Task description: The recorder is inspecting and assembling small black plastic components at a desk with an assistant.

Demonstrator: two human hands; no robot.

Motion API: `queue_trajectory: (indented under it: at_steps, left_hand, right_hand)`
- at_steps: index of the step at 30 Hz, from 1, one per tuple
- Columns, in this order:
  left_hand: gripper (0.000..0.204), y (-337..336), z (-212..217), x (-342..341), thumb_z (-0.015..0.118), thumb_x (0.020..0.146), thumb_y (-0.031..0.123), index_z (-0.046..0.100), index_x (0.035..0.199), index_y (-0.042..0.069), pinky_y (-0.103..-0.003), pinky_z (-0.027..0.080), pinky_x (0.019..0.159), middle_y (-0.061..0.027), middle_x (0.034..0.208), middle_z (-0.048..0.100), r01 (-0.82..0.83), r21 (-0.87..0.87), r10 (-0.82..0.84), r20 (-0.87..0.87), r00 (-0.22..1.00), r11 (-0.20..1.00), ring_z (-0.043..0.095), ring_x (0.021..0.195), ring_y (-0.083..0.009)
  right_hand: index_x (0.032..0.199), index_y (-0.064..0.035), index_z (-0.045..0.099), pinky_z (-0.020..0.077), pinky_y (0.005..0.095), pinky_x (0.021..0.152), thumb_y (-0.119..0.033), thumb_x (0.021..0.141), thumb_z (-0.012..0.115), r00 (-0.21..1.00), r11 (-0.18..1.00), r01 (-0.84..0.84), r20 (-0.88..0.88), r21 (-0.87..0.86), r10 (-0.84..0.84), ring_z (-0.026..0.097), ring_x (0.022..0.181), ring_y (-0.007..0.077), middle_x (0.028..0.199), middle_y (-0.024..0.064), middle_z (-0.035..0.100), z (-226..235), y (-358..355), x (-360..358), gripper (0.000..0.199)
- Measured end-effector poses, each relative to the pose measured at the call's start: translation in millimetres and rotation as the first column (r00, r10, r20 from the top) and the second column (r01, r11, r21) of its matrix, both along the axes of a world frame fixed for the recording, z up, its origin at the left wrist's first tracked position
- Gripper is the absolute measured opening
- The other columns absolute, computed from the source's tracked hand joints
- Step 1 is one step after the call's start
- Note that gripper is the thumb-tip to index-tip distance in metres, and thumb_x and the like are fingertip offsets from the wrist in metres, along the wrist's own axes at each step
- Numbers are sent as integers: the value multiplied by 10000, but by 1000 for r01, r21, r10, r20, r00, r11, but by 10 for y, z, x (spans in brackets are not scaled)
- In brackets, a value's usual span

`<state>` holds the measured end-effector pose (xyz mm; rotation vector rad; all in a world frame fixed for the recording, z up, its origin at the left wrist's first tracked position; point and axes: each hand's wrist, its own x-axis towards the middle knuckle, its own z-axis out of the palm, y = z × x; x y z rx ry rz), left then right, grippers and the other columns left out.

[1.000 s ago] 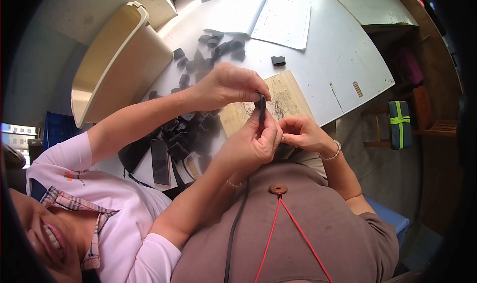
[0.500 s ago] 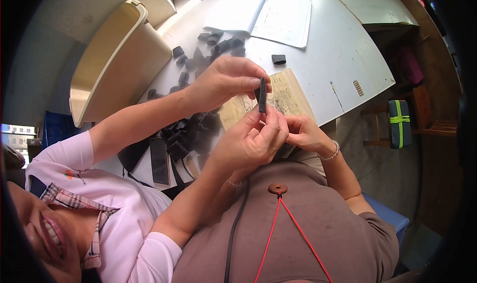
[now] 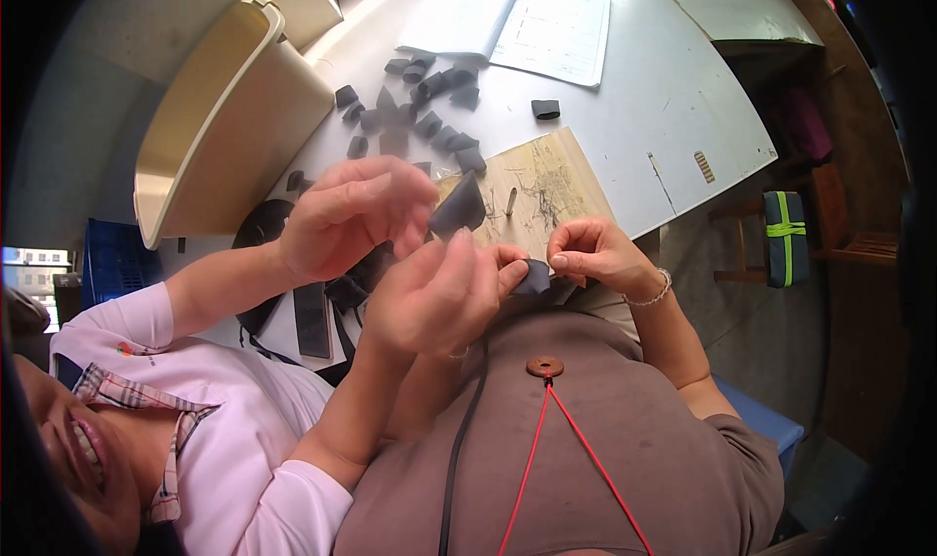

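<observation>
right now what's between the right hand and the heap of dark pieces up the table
In the head view, a scratched wooden board lies between the right hand and the heap of dark pieces, with a slim peg on it.

A: Colours? Dark grey fabric piece (image 3: 534, 277) between both hands; another dark grey piece (image 3: 457, 207) in the co-worker's hand (image 3: 346, 219).
B: Table (image 3: 673, 87) white-grey. Bin (image 3: 220, 117) cream. Cutting board (image 3: 547, 180) tan, scored dark.
A: Co-worker's sleeve (image 3: 127, 317) pale pink, plaid collar (image 3: 156, 410). Cord (image 3: 576, 439) red on a brown shirt (image 3: 605, 468).
</observation>
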<state>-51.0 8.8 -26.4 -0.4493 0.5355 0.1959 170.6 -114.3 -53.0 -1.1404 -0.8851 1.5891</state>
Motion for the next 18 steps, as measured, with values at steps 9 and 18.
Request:
queue_trajectory:
  at_steps: [9,18]
  left_hand:
    - [206,122,-276,-120,542,897,234,583,938,36,-198,462,629,-26,835,612,54,637,10,-96,995,769,554,716,-69]
    - [226,-375,-197,445,559,892,256,581,870,32,-167,355,521,7,733,563,49,953,126,-90,988,299,451,594,-37]
  right_hand:
    - [1048,7,524,355,158,488,-34,758,684,991,964,108,51,245,-124,416,546,4,888,12,538,178,16,-112,333]
    - [948,-12,567,281,159,409,-157,866,590,948,999,38,-319,34,-25,372,491,12,706,-22,526,285,70,-138,168]
